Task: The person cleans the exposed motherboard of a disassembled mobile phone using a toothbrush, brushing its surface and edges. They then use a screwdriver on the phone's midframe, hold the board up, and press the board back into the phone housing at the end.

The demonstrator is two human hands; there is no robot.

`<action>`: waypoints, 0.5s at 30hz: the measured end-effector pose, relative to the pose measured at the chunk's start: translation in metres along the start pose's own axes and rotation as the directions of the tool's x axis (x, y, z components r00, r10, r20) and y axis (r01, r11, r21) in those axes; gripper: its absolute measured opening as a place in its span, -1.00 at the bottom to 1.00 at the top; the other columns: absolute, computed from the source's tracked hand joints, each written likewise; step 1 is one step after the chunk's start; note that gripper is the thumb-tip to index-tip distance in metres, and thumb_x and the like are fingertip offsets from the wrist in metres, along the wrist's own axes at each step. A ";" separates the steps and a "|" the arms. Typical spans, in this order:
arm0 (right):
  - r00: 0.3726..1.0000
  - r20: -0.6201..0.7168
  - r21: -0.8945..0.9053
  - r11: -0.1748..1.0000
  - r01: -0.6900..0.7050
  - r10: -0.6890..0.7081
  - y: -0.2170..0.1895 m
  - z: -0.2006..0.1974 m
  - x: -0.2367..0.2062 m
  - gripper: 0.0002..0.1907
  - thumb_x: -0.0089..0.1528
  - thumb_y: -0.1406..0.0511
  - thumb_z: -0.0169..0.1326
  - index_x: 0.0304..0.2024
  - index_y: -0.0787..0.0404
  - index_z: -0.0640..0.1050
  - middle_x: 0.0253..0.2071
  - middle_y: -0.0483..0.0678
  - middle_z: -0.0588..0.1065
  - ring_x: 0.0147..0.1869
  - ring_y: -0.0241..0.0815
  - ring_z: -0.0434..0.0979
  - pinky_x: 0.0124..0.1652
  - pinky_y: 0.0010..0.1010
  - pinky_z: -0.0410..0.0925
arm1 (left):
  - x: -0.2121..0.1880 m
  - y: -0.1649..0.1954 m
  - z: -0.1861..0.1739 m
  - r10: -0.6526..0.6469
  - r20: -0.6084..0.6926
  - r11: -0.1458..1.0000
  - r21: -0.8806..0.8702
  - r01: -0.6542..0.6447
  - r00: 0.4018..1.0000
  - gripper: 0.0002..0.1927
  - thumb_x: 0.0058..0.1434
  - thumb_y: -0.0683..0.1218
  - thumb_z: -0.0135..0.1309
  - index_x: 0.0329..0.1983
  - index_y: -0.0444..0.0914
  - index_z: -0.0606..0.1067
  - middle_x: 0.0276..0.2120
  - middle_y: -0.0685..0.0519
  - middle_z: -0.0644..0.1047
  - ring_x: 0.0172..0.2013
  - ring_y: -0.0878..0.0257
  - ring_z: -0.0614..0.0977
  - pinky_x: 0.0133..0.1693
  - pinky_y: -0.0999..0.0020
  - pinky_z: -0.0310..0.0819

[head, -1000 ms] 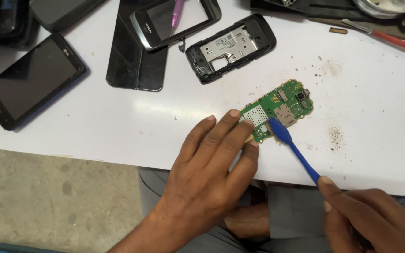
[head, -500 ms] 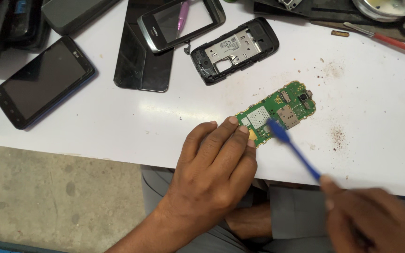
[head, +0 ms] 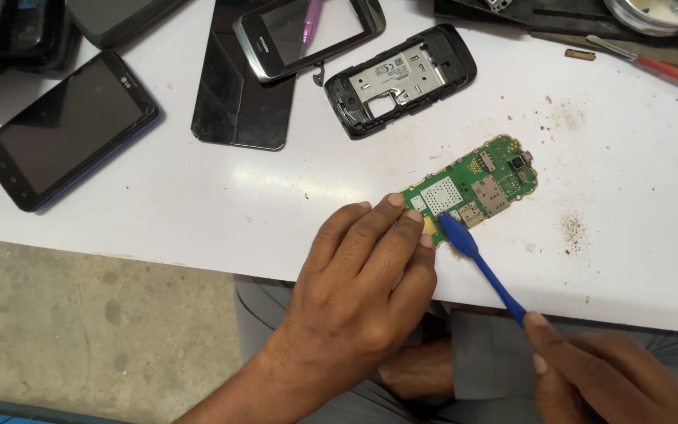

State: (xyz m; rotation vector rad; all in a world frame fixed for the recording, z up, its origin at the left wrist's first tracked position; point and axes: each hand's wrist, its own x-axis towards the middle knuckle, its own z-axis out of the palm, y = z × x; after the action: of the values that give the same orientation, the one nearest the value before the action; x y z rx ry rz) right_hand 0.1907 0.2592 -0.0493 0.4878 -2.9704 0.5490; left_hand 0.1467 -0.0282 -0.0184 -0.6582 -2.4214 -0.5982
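A: While the left hand [head: 362,290] presses its fingertips [head: 395,202] flat on the lower left end of the green circuit board [head: 476,184], is the board safe there?

B: I think not fully. The board lies right of the frame's centre, on the white table [head: 198,212], near its front edge. The fingers of that hand lie together and do not clamp anything; they only push down. If the push becomes weak, the board could slide or turn under the brush.

A: And the right hand [head: 606,377]?

B: It is closed around the handle of the blue brush [head: 480,263], at the lower right of the frame. The head of the brush touches the board just beside the left fingertips. Too much force, in my judgement, could scratch the small metal shields or pull a tiny part loose.

A: What about the brown crumbs [head: 573,232]?

B: They lie to the right of the board. A wide stroke could drag them back onto it.

A: Is something else near?

B: The black phone frame [head: 402,78] is above the board, well apart. The black smartphone [head: 68,129] is at the upper left and the touchscreen phone [head: 308,31] at the top. A slipped stroke would hardly reach them, I believe.
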 end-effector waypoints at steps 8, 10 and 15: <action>0.995 0.071 -0.067 0.996 -0.063 0.068 -0.038 -0.015 0.033 -0.61 0.12 0.37 0.29 0.03 0.11 0.69 -0.41 -0.09 0.59 -0.41 -0.33 0.57 -0.43 -0.42 0.40 | 0.003 0.002 0.000 0.008 0.003 1.000 -0.005 -0.008 1.000 -0.94 0.32 -0.25 0.16 -0.24 -0.37 0.52 -0.08 -0.15 0.57 0.14 -0.05 0.62 0.19 0.02 0.53; 0.985 0.059 -0.087 0.982 0.165 -0.160 -0.028 -0.011 0.028 -0.62 0.17 0.40 0.25 0.07 0.24 0.65 -0.41 -0.06 0.56 -0.39 -0.33 0.59 -0.46 -0.44 0.40 | 0.004 0.003 0.000 0.001 -0.003 1.000 -0.003 -0.001 1.000 -0.94 0.32 -0.25 0.16 -0.23 -0.37 0.52 -0.08 -0.14 0.58 0.14 -0.05 0.62 0.18 0.03 0.54; 0.994 0.052 -0.038 0.994 0.099 -0.097 0.001 -0.002 0.005 -0.62 0.09 0.36 0.25 -0.01 0.20 0.66 -0.40 -0.06 0.56 -0.29 -0.28 0.64 -0.23 -0.38 0.54 | 0.002 0.003 0.003 -0.005 -0.014 1.000 0.012 0.005 1.000 -0.96 0.37 -0.26 0.16 -0.19 -0.36 0.53 -0.07 -0.11 0.58 0.14 -0.02 0.63 0.20 0.05 0.54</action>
State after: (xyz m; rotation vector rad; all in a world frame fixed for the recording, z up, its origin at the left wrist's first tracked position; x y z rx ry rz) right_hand 0.1855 0.2597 -0.0467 0.6493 -2.9778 0.4730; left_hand 0.1454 -0.0239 -0.0182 -0.6406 -2.4125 -0.5879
